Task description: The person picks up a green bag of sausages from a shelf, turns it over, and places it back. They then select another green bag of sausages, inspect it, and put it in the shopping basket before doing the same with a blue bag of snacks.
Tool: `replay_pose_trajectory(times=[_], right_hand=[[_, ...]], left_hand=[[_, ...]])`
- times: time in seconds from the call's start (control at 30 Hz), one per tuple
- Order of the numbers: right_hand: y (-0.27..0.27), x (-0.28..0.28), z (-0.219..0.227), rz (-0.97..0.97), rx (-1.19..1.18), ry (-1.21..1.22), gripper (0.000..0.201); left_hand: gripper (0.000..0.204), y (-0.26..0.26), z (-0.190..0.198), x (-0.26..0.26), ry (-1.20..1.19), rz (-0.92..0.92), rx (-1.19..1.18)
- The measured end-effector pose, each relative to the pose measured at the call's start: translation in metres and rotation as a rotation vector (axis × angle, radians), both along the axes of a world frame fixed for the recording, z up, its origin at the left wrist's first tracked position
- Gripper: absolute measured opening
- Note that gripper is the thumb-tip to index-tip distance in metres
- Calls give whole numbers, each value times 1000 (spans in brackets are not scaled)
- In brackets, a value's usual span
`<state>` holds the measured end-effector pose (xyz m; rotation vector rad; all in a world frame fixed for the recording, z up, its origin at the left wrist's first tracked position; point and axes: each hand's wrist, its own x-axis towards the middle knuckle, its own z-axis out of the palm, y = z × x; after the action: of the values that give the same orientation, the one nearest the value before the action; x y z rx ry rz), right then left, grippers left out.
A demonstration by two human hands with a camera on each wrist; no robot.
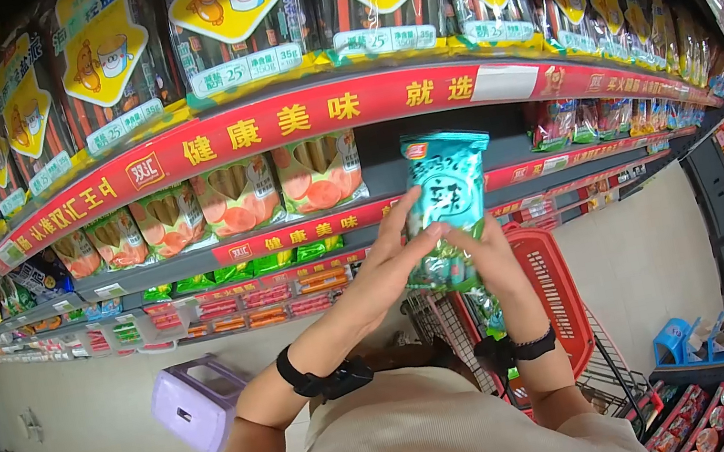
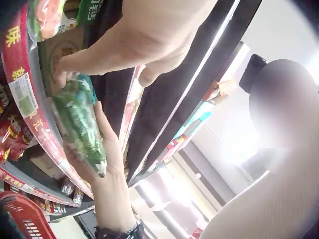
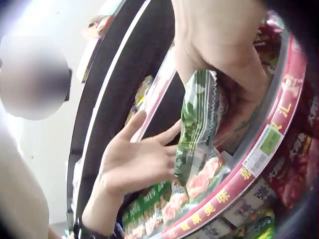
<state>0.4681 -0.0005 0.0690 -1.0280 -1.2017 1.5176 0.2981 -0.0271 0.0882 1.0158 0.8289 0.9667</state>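
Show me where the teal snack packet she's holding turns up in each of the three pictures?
Head: teal packet centre, before the shelves.
Left wrist: green packet at left, between both hands.
Right wrist: centre, seen edge-on.
Shared landmark: red shelf strip.

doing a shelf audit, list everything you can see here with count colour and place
teal packet: one, teal-green, held up between both hands before the shelves
sausage packs: many, dark with yellow labels, top shelf
orange packs: several, orange and green, second shelf
shelf strips: several, red with yellow characters, shelf edges
shopping cart: one, red basket, below the hands
stool: one, lilac, on the floor at left
left hand: fingers straight against the packet
right hand: grips the packet's lower part
wrist straps: two, black, one per wrist
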Motion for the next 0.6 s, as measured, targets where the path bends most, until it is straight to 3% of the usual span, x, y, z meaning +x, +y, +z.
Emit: replay_pose_trajectory(times=[0.07,0.2,0.3,0.33,0.4,0.47,0.6], right_hand=[[14,13,6,-22,-156,114,36],[61,17,13,9,-31,109,42],[97,9,23,148,15,-9,45],[110,8,24,180,-16,-102,47],[127,-2,19,92,65,-107,55],[155,-12,-12,23,150,30,57],[166,-26,-14,83,74,153,52]], left_hand=[[65,9,5,0,11,31,25],[39,50,3,-3,-21,70,46],[42,79,7,-15,-3,31,56],[47,85,10,-16,23,109,22],[52,96,11,-19,51,181,1],[60,105,4,-22,-25,225,35],[63,119,-19,-23,-81,262,121]])
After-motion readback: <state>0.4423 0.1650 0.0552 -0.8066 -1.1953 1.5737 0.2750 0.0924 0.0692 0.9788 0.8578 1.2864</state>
